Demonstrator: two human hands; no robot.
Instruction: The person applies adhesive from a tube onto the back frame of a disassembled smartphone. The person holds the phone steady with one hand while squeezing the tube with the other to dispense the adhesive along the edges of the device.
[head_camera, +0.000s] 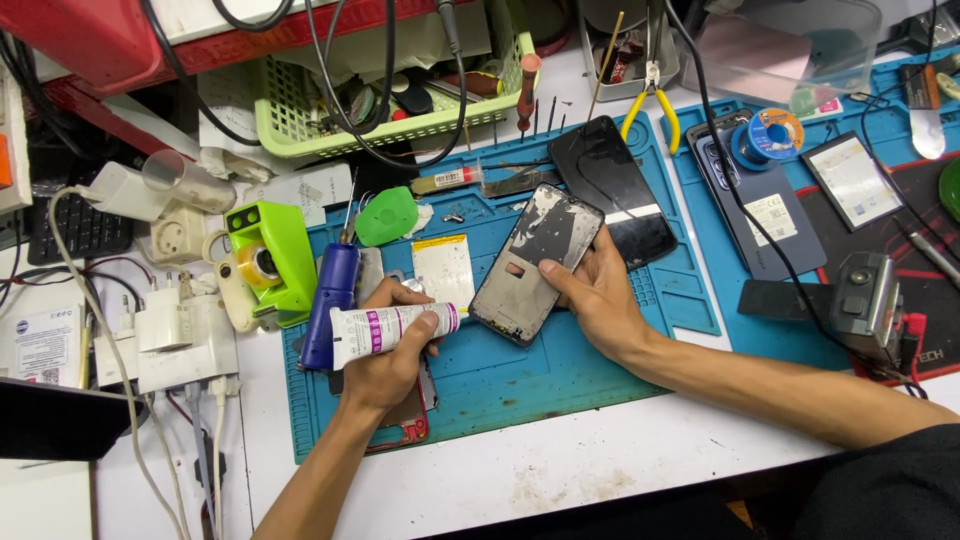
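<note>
My left hand (385, 350) grips a white glue tube (385, 328) with a purple band, its nozzle pointing right toward the phone frame. My right hand (598, 290) holds an opened phone frame (535, 262) by its right edge, tilted over the blue work mat (520, 375). The frame's inside is bare metal with grey residue. A black phone screen (612, 190) lies just behind the frame on the mat. Under my left wrist lies part of a red-edged phone (408, 425).
A blue pen-shaped tool (330, 305), a green lamp-like device (265, 260), a green pick (386, 215) and a battery (443, 268) sit left on the mat. A green basket (400, 110) stands behind. Yellow-handled pliers (652, 110), a solder spool (770, 135) and another phone (765, 210) lie right.
</note>
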